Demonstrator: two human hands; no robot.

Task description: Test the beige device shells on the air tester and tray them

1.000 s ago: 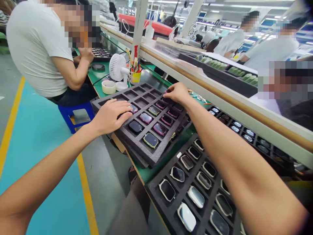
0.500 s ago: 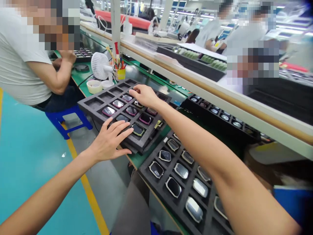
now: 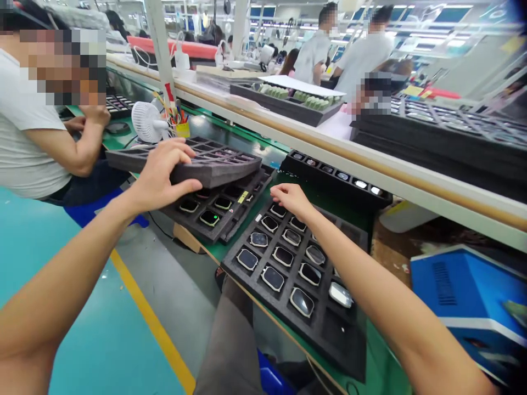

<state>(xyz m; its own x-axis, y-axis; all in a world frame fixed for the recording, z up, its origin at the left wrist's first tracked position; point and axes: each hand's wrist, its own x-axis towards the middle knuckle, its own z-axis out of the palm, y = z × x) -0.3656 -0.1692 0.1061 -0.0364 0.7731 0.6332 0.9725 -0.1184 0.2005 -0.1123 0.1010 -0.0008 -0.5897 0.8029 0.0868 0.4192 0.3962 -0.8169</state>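
— Hands first: where are they?
— Left hand [image 3: 162, 173] is clamped on the near edge of the top tray [image 3: 222, 164], fingers over the foam and thumb at its side. That tray is lifted and tilted, at 10 o'clock in the view. Right hand [image 3: 290, 197] is well apart from it, near the centre. Its fingers are loose and hold nothing, with the tips down at the far edge of the near tray [image 3: 349, 340].
— What's under the lifted one?
— A stack [image 3: 187, 222] of like trays at its 6 o'clock, with watches [image 3: 209, 218] in the pockets. The near tray, also full of watches, lies just beside the stack at its 4 o'clock.
— And the surface and room?
— A green bench [image 3: 387, 373] on a long factory line. A wooden rail [image 3: 370, 159] runs from 10 o'clock to 3 o'clock, and the teal floor [image 3: 102, 356] has a yellow line [image 3: 164, 340] at 7 o'clock.
— What else is around?
— A third tray [image 3: 337, 176] sits under the rail at 1 o'clock of the right hand. A fan [image 3: 145, 122] and pen cup [image 3: 181, 129] stand at 12 o'clock of the left hand. A co-worker [image 3: 20, 137] sits at 9 o'clock and a blue box [image 3: 465, 285] is at 4 o'clock. Other people [image 3: 313, 52] stand beyond the rail at 12 o'clock.
— Is anything in the way?
— The right forearm covers the near tray's right pockets, and the raised tray hides the back of the stack.
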